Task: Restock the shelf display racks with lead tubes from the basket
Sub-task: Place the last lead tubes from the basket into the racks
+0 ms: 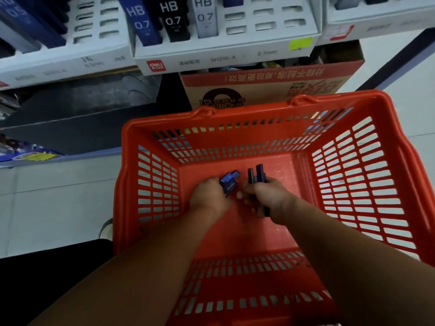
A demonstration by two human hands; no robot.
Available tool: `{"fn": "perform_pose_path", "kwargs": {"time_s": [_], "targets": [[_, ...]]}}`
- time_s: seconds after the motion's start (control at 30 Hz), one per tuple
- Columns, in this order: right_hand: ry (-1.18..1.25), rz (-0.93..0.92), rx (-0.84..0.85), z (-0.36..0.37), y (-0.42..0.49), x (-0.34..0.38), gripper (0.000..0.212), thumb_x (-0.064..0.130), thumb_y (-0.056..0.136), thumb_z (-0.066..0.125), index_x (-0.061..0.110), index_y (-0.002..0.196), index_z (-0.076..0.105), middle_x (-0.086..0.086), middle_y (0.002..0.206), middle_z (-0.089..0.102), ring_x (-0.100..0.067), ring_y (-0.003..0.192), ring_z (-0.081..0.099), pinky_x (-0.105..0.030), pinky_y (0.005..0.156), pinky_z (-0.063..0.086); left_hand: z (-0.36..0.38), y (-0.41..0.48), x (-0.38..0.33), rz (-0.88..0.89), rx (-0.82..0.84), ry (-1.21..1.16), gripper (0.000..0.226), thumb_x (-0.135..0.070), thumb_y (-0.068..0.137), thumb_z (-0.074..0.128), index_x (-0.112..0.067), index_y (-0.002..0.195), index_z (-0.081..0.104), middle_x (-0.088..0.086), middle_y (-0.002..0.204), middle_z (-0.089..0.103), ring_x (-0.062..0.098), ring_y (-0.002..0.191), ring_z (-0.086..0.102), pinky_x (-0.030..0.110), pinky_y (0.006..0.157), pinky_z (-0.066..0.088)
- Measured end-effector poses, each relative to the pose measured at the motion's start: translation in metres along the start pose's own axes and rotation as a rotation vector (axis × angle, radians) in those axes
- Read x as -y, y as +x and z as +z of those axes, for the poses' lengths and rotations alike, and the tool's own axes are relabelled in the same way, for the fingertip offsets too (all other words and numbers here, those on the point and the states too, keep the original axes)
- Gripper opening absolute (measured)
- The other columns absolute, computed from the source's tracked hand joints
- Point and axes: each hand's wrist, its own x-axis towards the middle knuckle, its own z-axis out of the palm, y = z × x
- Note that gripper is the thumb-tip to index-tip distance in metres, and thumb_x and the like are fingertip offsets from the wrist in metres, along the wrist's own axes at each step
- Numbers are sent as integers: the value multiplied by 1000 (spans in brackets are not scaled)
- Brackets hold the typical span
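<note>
Head cam looking down: both hands are deep in the red basket (367, 175). Left hand (207, 196) is curled around a couple of blue lead tubes (229, 181), right hand (268, 196) is clamped on a bunch of dark lead tubes (257, 175) sticking up past the fingers. Up top, the white display rack (226, 47) holds HB 0.7 packs (173, 20) — lots of empty slots beside them. Cardboard box (270, 83) sits behind the basket.
</note>
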Motion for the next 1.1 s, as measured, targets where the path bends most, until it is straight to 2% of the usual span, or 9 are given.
{"fn": "perform_pose_path", "kwargs": {"time_s": [0.1, 0.2, 0.43, 0.53, 0.67, 0.73, 0.83, 0.93, 1.1], "targets": [[47, -24, 15, -10, -15, 11, 7, 11, 97, 66, 15, 93, 62, -4, 65, 65, -19, 58, 63, -25, 50, 43, -9, -7, 1, -58, 91, -80, 35, -32, 73, 80, -18, 103, 69, 5, 98, 74, 28, 92, 72, 32, 73, 56], [26, -71, 18, -22, -37, 22, 10, 13, 96, 69, 11, 93, 60, -6, 61, 56, -22, 54, 55, -31, 53, 41, -20, -20, -3, -63, 145, -331, 29, -35, 66, 80, -18, 88, 71, 3, 79, 74, 22, 72, 71, 33, 63, 57], [-1, -186, 3, -38, -117, 60, 36, 39, 85, 83, 13, 90, 59, -6, 64, 51, -16, 47, 44, -26, 46, 31, -100, -81, -40, 165, 222, -566, 17, -15, 77, 78, -18, 70, 63, -11, 53, 54, 9, 45, 49, 20, 46, 38], [-29, -310, 40, -39, -165, 88, 35, 45, 84, 83, 15, 89, 65, -7, 68, 48, -16, 51, 41, -30, 51, 28, -142, -116, -54, 285, 221, -588, 14, -11, 77, 75, -17, 74, 63, -5, 57, 53, 12, 46, 47, 26, 47, 40], [-66, -397, 138, -32, -227, 121, 31, 34, 92, 77, 24, 63, 72, -1, 62, 52, -13, 48, 41, -24, 47, 26, -200, -160, -68, 405, 214, -557, 20, -11, 77, 74, -1, 88, 62, 3, 64, 50, 17, 52, 46, 30, 49, 40], [-59, -458, 149, -26, -254, 136, 17, 30, 93, 77, 19, 80, 76, -3, 67, 56, -13, 48, 43, -21, 42, 32, -230, -179, -73, 437, 214, -546, 34, -14, 73, 80, 0, 100, 65, 5, 68, 53, 18, 56, 51, 32, 50, 45], [-48, -547, 150, -22, -284, 156, 21, 23, 95, 74, 5, 104, 73, -11, 82, 61, -14, 51, 43, -24, 42, 34, -268, -203, -81, 489, 249, -527, 37, -18, 69, 94, -20, 99, 74, -7, 67, 61, 9, 53, 57, 23, 46, 46], [4, -651, 131, -28, -305, 176, 18, 20, 96, 72, 3, 100, 68, -12, 81, 57, -16, 52, 43, -26, 43, 33, -295, -215, -82, 484, 227, -452, 41, -15, 68, 92, -19, 103, 71, -1, 72, 58, 13, 57, 57, 27, 50, 52], [198, -696, 137, -49, -317, 199, 19, 16, 96, 70, 3, 111, 70, -10, 79, 60, -16, 52, 42, -24, 39, 31, -328, -212, -77, 360, 128, -488, 21, -10, 71, 82, -13, 81, 64, 7, 68, 55, 25, 59, 56, 37, 56, 56]]}}
